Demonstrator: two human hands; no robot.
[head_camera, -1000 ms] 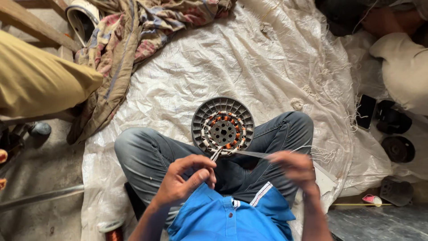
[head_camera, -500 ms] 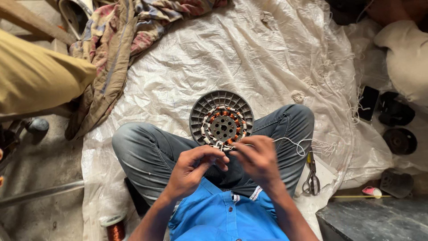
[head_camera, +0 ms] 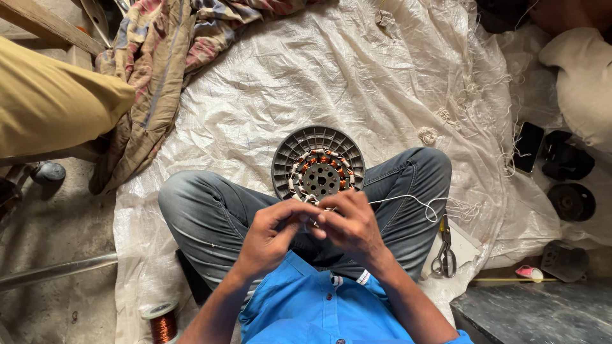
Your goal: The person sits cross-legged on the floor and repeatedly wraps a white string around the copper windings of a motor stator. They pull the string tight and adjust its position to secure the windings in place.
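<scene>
I sit cross-legged on a white woven sheet [head_camera: 306, 83]. A round grey motor stator [head_camera: 319, 164] with copper windings leans between my shins. My left hand [head_camera: 274, 232] and my right hand [head_camera: 347, 223] meet just below it, fingertips pinched together on a thin white string [head_camera: 414, 200]. The string loops off to the right over my right knee. What sits between the fingertips is hidden.
Scissors [head_camera: 444, 251] lie by my right thigh. A copper wire spool [head_camera: 162, 322] stands at the lower left. Patterned cloth [head_camera: 166, 57] lies at the upper left beside another person's tan-clad leg [head_camera: 51, 105]. Dark motor parts [head_camera: 570, 200] sit at the right.
My hands were apart, drawing the string sideways; they have come together below the stator. The camera view has shifted slightly, bringing the scissors into sight.
</scene>
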